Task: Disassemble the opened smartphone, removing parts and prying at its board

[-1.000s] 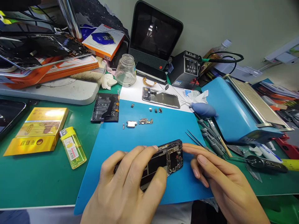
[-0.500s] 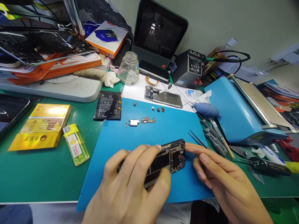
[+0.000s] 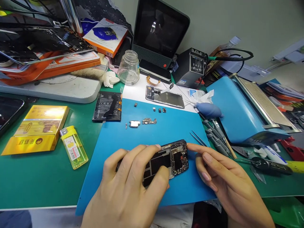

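Near the front edge of the bench (image 3: pixel 38 183), over the blue mat (image 3: pixel 171 131), the left hand (image 3: pixel 128 186) grips the smartphone frame (image 3: pixel 160 161), long axis running left-right, circuit-board end (image 3: pixel 185 158) toward the right hand (image 3: pixel 226 175), loosely curled and empty, index fingertip touching its corner.

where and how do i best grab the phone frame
Probably grip the frame by its long edges, coming from the left, much as the left hand does. It is flat and narrow, so those edges suit a pinch, and its right end has the circuit board exposed.
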Available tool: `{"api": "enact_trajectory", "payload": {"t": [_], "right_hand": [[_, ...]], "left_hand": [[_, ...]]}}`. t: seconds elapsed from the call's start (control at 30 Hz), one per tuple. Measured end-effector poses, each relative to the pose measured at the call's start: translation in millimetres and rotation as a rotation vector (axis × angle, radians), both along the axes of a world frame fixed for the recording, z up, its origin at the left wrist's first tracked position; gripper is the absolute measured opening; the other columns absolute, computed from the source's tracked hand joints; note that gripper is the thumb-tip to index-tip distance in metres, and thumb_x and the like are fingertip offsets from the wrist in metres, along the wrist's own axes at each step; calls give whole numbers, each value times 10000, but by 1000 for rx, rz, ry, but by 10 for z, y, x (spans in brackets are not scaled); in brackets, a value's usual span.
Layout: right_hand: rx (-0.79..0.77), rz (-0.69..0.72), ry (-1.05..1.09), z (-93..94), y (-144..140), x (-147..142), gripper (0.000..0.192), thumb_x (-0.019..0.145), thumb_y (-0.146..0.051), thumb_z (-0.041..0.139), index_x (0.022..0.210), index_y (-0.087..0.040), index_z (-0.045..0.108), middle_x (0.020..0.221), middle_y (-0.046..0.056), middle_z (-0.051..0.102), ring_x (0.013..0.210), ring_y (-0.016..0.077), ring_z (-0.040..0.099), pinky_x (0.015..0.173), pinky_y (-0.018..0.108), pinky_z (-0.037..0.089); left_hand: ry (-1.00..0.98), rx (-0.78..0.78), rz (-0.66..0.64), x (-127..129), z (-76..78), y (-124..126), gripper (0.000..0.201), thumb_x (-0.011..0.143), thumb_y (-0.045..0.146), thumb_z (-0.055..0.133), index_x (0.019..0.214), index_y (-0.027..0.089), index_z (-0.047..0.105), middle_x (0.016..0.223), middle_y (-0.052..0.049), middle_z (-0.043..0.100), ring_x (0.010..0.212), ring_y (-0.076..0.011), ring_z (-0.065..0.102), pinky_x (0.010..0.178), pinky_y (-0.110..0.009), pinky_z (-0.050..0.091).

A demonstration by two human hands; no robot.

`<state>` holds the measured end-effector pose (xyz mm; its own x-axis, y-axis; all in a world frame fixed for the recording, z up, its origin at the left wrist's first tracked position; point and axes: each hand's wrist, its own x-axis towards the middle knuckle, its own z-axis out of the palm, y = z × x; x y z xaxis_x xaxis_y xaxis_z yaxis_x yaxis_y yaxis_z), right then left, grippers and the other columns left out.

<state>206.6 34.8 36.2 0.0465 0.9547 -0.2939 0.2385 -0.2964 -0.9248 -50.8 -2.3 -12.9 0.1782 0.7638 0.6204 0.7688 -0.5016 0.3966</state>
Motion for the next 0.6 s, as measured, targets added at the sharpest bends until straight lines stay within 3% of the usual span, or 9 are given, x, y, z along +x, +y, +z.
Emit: {"api": "enact_trajectory", "payload": {"t": [0.13,0.3,0.4,0.53,0.6], "right_hand": [[21,-21,40,-27,-6,20,589,988,-714,899,1310,-220,894,606,5,497,504,106,367,430,227,312],[52,-47,96,-71,-36,48,509,1009,-626,910,1424,-338,856,509,-11,422,550,180,490,409,220,362],[73,-55,126,-92,-62,58,446,1040,-608,883,1419,-375,855,513,-3,472,524,163,479,422,206,393],[107,-40,124,-109,-84,50,418,1054,-600,887,1406,-376,864,565,31,595,537,126,475,592,200,552],[117,-34,123,-112,-84,38,426,1040,-600,903,1393,-364,869,652,62,686,530,115,467,579,205,543]], "left_hand": [[-7,-53,-13,-26,-17,11,147,1223,407,627,1223,285,708,1465,-117,778,1369,-265,667,1167,-473,371],[89,-66,-83,-92,-22,44,214,1205,398,646,1320,220,677,1539,-155,744,1391,-295,658,1149,-482,419],[140,-65,-111,-111,-12,58,280,1183,375,677,1370,167,661,1569,-186,726,1405,-316,654,1131,-481,450],[123,-29,-89,-85,19,57,298,1200,419,633,1324,149,664,1494,-187,774,1333,-316,711,1073,-474,481],[112,-18,-80,-67,34,59,298,1207,424,615,1302,146,667,1463,-186,791,1313,-315,729,1058,-466,490]]}}
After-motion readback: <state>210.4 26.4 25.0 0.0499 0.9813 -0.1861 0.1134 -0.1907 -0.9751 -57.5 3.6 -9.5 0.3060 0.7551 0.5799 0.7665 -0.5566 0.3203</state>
